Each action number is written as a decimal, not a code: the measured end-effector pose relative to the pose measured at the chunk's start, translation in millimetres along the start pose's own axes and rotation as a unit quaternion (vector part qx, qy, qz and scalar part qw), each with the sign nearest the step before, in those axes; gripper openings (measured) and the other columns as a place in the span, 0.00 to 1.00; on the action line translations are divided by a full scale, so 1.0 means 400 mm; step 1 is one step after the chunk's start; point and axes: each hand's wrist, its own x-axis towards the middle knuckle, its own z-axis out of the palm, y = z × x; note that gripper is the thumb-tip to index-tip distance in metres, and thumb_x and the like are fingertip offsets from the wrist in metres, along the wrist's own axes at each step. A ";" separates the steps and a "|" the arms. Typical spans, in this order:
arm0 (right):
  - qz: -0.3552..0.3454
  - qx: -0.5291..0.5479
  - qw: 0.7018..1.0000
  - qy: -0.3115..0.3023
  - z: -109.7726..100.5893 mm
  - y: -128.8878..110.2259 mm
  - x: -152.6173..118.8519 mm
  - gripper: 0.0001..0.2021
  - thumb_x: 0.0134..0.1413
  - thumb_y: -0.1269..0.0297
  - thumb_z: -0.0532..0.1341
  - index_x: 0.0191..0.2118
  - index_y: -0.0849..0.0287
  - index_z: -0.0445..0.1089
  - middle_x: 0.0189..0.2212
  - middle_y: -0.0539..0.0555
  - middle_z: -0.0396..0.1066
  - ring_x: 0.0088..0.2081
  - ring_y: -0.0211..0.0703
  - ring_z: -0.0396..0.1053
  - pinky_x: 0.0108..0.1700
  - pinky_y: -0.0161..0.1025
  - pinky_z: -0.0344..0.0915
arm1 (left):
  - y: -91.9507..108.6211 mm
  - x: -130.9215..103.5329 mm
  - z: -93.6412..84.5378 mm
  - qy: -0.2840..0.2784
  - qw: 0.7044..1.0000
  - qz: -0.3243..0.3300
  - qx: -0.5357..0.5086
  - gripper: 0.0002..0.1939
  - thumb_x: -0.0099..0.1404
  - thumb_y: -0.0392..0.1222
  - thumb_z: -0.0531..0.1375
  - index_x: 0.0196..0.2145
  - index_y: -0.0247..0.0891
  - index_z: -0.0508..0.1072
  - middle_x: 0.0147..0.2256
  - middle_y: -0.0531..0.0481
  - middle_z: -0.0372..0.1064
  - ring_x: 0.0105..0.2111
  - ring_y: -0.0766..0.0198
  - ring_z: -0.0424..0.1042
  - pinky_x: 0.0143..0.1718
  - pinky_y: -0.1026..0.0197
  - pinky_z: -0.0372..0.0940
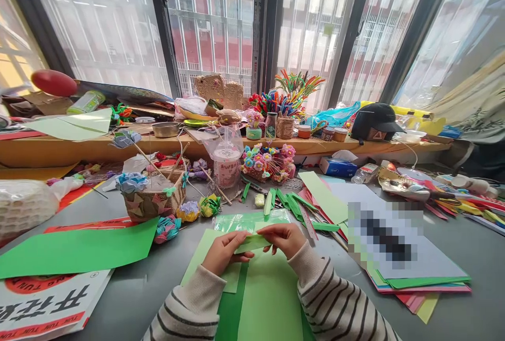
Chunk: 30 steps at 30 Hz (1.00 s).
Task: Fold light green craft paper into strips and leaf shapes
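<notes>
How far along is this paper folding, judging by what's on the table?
Done, it seems: several folded paper flowers lie beside a woven paper basket, and cut green strips are heaped behind. In hand: the left hand and right hand pinch a light green paper strip between them. Left: whole green sheets and a coloured paper stack lie uncut.

A pale green paper strip (252, 242) is showing at the lower centre of the frame, over light and dark green sheets (260, 299). The sleeves (335, 304) are showing cream with dark stripes. A bright green sheet (74, 251) is lying at lower left on the grey tabletop (465, 246). A black cap (374, 120) is sitting at upper right, a red balloon (54, 82) at upper left.
</notes>
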 end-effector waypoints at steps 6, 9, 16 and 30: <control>0.009 0.001 1.000 0.006 0.001 -0.002 0.000 0.11 0.40 0.63 0.56 0.29 0.65 0.69 0.23 0.54 0.67 0.20 0.37 0.68 0.16 0.27 0.61 | -0.006 0.002 -0.001 -0.001 1.000 0.016 0.007 0.18 0.37 0.48 0.62 0.25 0.33 0.71 0.19 0.53 0.68 0.20 0.64 0.69 0.20 0.67 0.65; 0.018 0.009 1.000 0.007 0.001 -0.004 0.001 0.12 0.39 0.63 0.57 0.30 0.66 0.69 0.20 0.52 0.66 0.20 0.37 0.67 0.16 0.28 0.61 | -0.007 0.002 0.000 0.011 0.999 0.028 0.011 0.18 0.37 0.48 0.62 0.25 0.33 0.71 0.21 0.52 0.69 0.20 0.63 0.70 0.21 0.66 0.65; 0.032 0.022 0.999 0.022 -0.002 -0.004 0.002 0.13 0.37 0.62 0.58 0.30 0.66 0.68 0.21 0.52 0.67 0.18 0.36 0.66 0.15 0.28 0.61 | -0.003 -0.004 0.001 0.004 0.996 0.072 0.044 0.16 0.40 0.46 0.61 0.26 0.33 0.72 0.23 0.50 0.69 0.20 0.62 0.69 0.18 0.65 0.65; 0.033 0.019 0.999 0.033 -0.006 -0.008 0.000 0.15 0.36 0.59 0.58 0.30 0.65 0.69 0.21 0.53 0.67 0.19 0.38 0.68 0.15 0.28 0.63 | -0.012 -0.001 -0.013 0.013 0.995 0.098 -0.004 0.14 0.36 0.44 0.63 0.24 0.36 0.74 0.27 0.50 0.69 0.30 0.58 0.67 0.27 0.61 0.67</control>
